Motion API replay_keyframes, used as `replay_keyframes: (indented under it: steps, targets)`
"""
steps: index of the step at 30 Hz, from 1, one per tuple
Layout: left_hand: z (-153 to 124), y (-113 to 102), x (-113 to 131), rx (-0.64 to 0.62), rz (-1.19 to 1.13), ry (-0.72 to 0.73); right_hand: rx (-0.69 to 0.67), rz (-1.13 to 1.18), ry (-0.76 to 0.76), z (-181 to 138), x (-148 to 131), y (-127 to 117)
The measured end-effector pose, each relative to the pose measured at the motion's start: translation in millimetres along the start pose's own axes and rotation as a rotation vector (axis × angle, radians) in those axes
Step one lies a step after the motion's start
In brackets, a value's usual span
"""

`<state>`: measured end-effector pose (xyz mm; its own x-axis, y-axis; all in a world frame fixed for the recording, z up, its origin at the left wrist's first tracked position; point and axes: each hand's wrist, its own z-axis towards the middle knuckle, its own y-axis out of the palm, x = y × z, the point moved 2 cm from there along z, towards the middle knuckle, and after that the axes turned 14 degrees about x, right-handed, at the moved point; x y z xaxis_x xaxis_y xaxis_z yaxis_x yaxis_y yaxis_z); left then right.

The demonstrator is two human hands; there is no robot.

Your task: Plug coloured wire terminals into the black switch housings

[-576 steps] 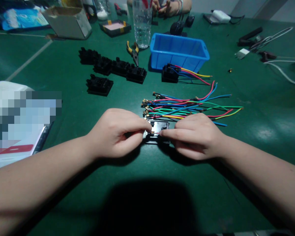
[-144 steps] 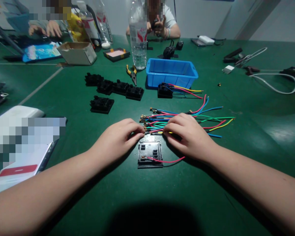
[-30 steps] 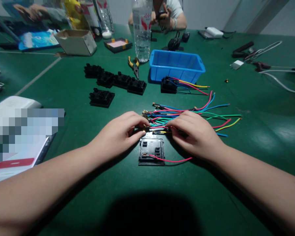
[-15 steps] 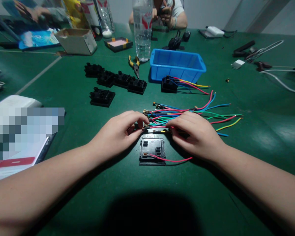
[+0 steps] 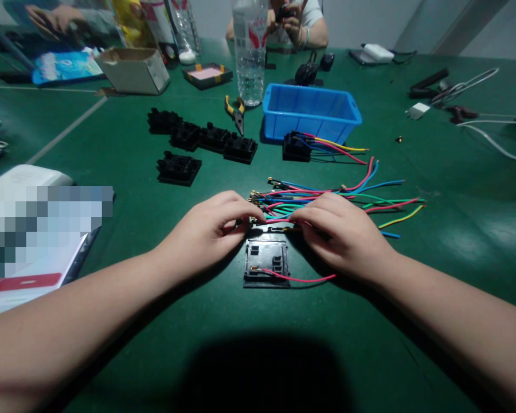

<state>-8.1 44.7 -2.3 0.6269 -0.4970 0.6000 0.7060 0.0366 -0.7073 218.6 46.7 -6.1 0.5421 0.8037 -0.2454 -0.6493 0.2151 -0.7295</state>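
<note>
My left hand point(image 5: 221, 221) is closed in a pinch at the metal-terminal end of a red wire point(image 5: 278, 221). Farther along that wire, my right hand point(image 5: 339, 226) pinches it with thumb and forefinger. Both hands are at the near side of a loose bundle of red, blue, green and yellow wires point(image 5: 370, 199), partly hidden by my right hand. Just below lies a square black plastic housing point(image 5: 266, 255), open side up. One red wire point(image 5: 309, 280) has its brass terminal inside the housing, and its other end reaches right onto the table.
Behind the bundle, a wired black housing point(image 5: 296, 146) stands against a blue bin point(image 5: 313, 117). Several black housings point(image 5: 178, 168) lie left of it, near yellow-handled pliers point(image 5: 236, 115). A water bottle point(image 5: 250, 69) stands behind. A phone point(image 5: 38, 258) lies left. Another person point(image 5: 301, 26) sits opposite.
My left fingers have shifted slightly at the terminal end, and the red wire between my hands sits a little higher. The housing and other things stay in place.
</note>
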Motion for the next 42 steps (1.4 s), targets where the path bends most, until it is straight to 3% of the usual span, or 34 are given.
replay_keyframes:
  steps: [11, 26, 34, 42]
  targets:
    - [0.2, 1.5, 2.8, 0.017, 0.009, -0.011, 0.014, 0.011, 0.033, -0.2, 0.6, 0.8]
    - [-0.3, 1.4, 0.7, 0.042, 0.053, -0.117, -0.076, -0.046, 0.024, -0.7, 1.3, 2.1]
    - [-0.9, 0.7, 2.5, 0.028, 0.017, 0.030, 0.026, -0.010, -0.058, 1.7, -3.1, -3.4]
    - [-1.6, 1.2, 3.9, 0.012, -0.003, 0.096, 0.018, -0.015, -0.115, -1.3, -3.9, -1.0]
